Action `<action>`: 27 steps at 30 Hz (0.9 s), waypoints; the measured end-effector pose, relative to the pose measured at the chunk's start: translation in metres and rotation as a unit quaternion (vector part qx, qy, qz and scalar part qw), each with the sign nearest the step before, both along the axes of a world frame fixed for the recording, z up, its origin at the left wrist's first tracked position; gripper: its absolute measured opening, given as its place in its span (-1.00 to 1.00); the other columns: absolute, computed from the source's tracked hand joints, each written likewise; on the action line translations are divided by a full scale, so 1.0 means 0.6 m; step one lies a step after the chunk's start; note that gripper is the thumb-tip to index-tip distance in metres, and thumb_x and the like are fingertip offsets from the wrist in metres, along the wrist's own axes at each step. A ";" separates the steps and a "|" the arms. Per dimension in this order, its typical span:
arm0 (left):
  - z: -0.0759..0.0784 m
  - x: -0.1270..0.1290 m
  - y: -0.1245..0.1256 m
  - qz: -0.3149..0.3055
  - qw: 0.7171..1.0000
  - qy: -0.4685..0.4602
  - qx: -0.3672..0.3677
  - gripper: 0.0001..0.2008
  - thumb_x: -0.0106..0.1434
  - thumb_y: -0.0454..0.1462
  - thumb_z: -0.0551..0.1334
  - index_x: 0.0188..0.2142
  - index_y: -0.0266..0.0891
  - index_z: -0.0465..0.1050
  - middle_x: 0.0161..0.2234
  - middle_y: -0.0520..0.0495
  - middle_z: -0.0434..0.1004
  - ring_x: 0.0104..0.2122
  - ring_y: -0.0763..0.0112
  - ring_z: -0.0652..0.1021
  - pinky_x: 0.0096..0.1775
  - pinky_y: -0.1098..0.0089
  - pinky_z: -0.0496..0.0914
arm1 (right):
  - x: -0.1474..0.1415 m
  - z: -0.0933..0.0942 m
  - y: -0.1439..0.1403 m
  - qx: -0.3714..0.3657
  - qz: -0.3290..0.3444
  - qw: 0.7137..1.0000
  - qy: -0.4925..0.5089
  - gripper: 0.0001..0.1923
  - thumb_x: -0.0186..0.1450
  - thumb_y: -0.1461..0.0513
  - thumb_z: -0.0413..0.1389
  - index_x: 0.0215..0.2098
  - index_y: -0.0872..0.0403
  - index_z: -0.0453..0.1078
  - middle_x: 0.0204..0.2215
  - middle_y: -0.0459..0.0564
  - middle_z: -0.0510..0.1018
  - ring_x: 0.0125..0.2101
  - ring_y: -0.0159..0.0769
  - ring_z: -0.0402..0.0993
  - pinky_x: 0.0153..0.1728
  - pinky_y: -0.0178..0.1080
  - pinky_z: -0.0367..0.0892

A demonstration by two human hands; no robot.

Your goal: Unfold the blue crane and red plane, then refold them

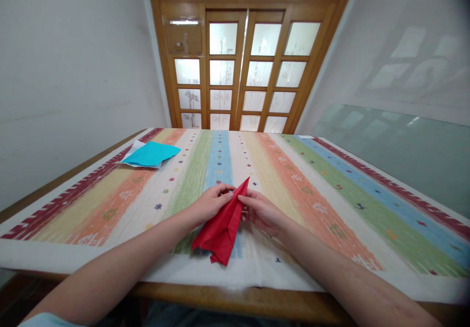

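wooden table edge [235, 303] nearest, then left hand [207, 204] and right hand [262, 213] pinching red folded paper [220, 226], pointed already, folds seemingly remaining; blue paper [150, 154] untouched.

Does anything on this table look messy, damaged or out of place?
Nothing stands out. Both hands, left hand and right hand, pinch a folded red paper over the striped tablecloth. A turquoise paper lies flat near the far left edge.

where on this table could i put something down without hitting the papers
The right half of the striped cloth is bare, as is the far middle by the door. Crowded: the near middle, where both hands pinch the red paper, and the far left corner with the blue paper.
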State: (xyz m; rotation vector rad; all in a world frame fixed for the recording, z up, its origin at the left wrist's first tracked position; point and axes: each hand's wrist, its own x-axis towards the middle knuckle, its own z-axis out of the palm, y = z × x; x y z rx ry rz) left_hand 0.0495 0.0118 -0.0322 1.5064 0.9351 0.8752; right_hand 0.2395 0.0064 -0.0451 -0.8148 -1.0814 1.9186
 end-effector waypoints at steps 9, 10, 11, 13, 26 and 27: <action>-0.025 0.003 0.015 -0.018 0.999 -0.019 -0.031 -0.61 0.28 -0.06 0.26 0.00 -0.23 0.55 -0.34 -0.07 0.52 -0.48 0.49 0.41 -0.45 0.47 0.22 | -0.001 -0.004 -0.004 -0.080 0.078 0.994 0.018 -0.74 0.41 0.15 0.01 -0.08 0.11 0.45 -0.34 0.06 0.64 -0.46 -0.33 0.53 -0.47 -0.32 0.33; -0.027 0.006 0.014 -0.034 0.998 -0.027 -0.037 -0.59 0.29 -0.05 0.26 -0.01 -0.26 0.55 -0.47 -0.01 0.46 -0.54 0.52 0.36 -0.46 0.47 0.20 | -0.002 -0.004 -0.006 -0.083 0.092 0.992 0.012 -0.72 0.42 0.14 -0.01 -0.09 0.12 0.46 -0.33 0.07 0.64 -0.47 -0.34 0.54 -0.48 -0.32 0.34; -0.030 0.008 0.013 -0.047 0.997 -0.036 -0.044 -0.58 0.28 -0.04 0.26 -0.02 -0.28 0.55 -0.57 0.05 0.38 -0.60 0.53 0.32 -0.47 0.47 0.18 | -0.002 -0.004 -0.007 -0.082 0.104 0.991 0.007 -0.71 0.42 0.14 -0.02 -0.09 0.13 0.46 -0.30 0.09 0.65 -0.48 -0.34 0.55 -0.49 -0.32 0.35; -0.035 0.010 0.012 -0.056 0.996 -0.049 -0.059 -0.57 0.26 -0.03 0.28 -0.04 -0.30 0.54 -0.64 0.10 0.32 -0.64 0.55 0.30 -0.48 0.47 0.17 | -0.003 -0.003 -0.009 -0.077 0.119 0.990 -0.002 -0.69 0.42 0.14 -0.02 -0.08 0.13 0.47 -0.24 0.12 0.66 -0.45 -0.33 0.58 -0.49 -0.33 0.37; -0.020 0.007 0.011 0.011 0.985 -0.132 -0.111 -0.68 0.09 -0.09 0.44 -0.37 -0.31 0.52 -0.40 -0.10 0.52 -0.43 0.45 0.49 -0.35 0.43 0.30 | -0.009 0.005 -0.018 -0.075 0.120 0.990 -0.022 -0.61 0.46 0.05 -0.04 0.04 0.11 0.44 -0.19 0.13 0.65 -0.30 -0.21 0.64 -0.17 -0.13 0.49; -0.020 0.006 0.012 0.017 0.984 -0.134 -0.117 -0.68 0.09 -0.08 0.44 -0.36 -0.30 0.52 -0.38 -0.10 0.52 -0.42 0.44 0.49 -0.35 0.42 0.30 | -0.009 0.007 -0.019 -0.072 0.113 0.991 -0.024 -0.60 0.46 0.03 -0.05 0.03 0.09 0.45 -0.21 0.12 0.65 -0.31 -0.21 0.64 -0.17 -0.13 0.49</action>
